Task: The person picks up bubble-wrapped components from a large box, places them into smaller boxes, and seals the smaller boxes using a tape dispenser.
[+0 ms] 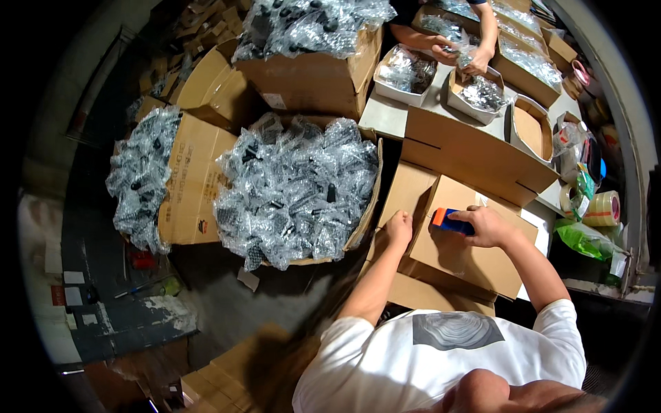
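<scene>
A brown cardboard box [441, 258] lies in front of me, with one long flap [468, 148] standing up along its far side. My right hand [482, 226] is closed around a small blue block-shaped tool [454, 222] with an orange end, held over the box's top panel. What kind of tool it is does not show clearly. At the box's left edge, my left hand [399, 228] is curled with its fingers together. Whatever those fingers grip, if anything, is hidden. Another cardboard flap [434, 292] spreads along the near side, by my body.
Big cartons of bubble-wrapped dark parts [296, 189] stand to my left. Across the white table [385, 113], another person's hands [471, 58] work over a small white box [475, 103]. Tape rolls [602, 208] and a green plastic bag [585, 239] lie at the right.
</scene>
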Tool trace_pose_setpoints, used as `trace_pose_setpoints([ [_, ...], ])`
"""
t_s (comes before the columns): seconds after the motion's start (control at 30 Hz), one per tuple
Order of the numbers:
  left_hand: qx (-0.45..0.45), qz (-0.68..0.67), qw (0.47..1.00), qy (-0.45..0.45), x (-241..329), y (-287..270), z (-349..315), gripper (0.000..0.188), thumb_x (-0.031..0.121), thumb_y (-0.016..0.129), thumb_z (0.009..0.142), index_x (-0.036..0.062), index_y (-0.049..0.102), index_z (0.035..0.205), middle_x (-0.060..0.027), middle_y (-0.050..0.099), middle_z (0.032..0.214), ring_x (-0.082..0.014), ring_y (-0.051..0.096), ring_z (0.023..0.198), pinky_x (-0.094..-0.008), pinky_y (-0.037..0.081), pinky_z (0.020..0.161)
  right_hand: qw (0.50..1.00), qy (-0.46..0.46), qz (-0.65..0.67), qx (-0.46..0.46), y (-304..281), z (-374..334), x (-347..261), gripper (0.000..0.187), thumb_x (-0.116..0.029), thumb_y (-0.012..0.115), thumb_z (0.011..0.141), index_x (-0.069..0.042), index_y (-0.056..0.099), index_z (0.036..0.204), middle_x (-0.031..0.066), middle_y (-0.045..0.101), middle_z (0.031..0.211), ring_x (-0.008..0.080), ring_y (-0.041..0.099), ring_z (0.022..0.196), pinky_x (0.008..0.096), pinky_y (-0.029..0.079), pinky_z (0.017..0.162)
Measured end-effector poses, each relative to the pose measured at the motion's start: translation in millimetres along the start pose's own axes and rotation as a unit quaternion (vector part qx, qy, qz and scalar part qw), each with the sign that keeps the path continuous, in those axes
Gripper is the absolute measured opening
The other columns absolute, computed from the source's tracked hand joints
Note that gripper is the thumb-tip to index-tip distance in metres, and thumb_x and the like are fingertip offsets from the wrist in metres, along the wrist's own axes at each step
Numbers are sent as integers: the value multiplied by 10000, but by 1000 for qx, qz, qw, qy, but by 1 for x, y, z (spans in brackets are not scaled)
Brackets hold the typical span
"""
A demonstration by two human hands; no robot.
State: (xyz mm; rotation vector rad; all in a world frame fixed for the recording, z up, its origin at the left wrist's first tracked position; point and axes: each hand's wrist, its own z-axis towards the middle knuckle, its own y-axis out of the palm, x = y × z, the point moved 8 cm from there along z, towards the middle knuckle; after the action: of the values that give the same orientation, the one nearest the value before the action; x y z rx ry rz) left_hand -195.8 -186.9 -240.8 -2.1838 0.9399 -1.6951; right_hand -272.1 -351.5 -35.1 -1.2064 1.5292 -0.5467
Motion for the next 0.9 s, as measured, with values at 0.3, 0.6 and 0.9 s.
trace_pose_setpoints([
  [0.3,-107,-58,990,71,38,6,-16,456,340,589,894,-60,594,1113,-137,676,944,-148,618,851,-274,475,761,999,20,31,-22,4,-44,26,587,-166,708,593,-117,603,1169,178,632,894,350,614,805,415,496,773],
  [0.6,-371,-238,897,24,91,72,15,593,346,459,959,89,225,1439,-89,371,1420,-215,339,1300,-335,280,1050,976,126,-76,161,-8,-169,75,682,-207,765,576,-180,564,1228,203,536,1106,367,547,972,393,464,820],
  [0.9,-376,78,922,49,106,68,84,703,676,305,880,72,550,620,-27,536,584,-123,482,516,-261,368,492,861,350,340,145,211,-215,42,804,-354,695,768,113,318,1303,275,459,1277,369,436,1218,369,369,1005],
])
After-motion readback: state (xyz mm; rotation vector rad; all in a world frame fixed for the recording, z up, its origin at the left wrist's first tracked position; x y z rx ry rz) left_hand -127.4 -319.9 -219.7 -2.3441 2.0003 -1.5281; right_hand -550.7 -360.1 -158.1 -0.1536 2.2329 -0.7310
